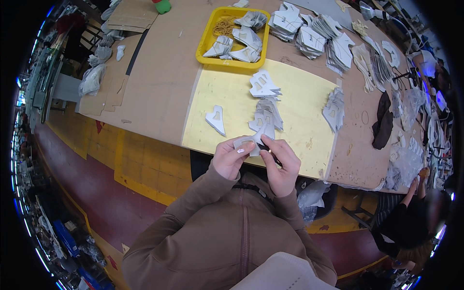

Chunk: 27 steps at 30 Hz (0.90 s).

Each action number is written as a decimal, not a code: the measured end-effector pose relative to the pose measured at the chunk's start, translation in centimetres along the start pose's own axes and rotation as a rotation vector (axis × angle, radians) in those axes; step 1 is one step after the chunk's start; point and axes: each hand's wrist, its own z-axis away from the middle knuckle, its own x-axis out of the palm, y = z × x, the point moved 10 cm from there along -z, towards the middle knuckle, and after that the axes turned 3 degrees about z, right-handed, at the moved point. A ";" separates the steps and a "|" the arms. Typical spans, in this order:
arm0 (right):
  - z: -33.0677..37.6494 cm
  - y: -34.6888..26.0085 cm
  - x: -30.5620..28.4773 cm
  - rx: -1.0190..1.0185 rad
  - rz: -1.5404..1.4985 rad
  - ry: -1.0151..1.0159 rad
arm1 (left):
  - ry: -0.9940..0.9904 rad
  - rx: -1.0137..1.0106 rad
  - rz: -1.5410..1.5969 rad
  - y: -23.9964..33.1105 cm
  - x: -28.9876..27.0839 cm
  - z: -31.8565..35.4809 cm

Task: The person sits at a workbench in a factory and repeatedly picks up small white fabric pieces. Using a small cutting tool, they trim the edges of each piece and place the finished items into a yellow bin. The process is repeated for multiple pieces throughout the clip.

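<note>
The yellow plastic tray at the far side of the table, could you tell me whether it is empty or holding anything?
Holding things: the yellow plastic tray contains grey cut pieces and tan rubber bands.

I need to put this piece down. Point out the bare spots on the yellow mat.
Yellow mat: bare at its left end, between the yellow tray and the lone grey cut piece, and in the strip between the centre pile and the right-edge stack. Crowded around the centre pile, above both hands.

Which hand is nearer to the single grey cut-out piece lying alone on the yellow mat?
Left. The left hand is just below and right of the single grey cut-out piece; the right hand is farther right, both holding another grey piece.
</note>
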 end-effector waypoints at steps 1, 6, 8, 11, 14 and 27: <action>0.0 0.0 0.0 0.006 -0.007 0.008 | 0.006 0.004 -0.006 0.0 0.0 0.0; 0.6 1.1 0.4 0.108 -0.051 0.026 | -0.037 0.069 -0.016 0.5 0.8 0.0; 1.0 1.2 -0.1 0.117 -0.057 0.074 | -0.037 0.085 -0.032 0.6 1.0 0.1; 1.9 -0.1 -1.2 -0.003 -0.121 0.204 | 0.079 0.189 -0.058 1.2 0.6 0.2; 2.4 -1.4 -0.7 -0.111 -0.247 0.175 | 0.133 0.177 0.003 1.2 0.0 -0.2; 0.8 -0.3 0.4 -0.040 0.063 0.113 | 0.050 0.141 -0.158 1.5 0.4 0.1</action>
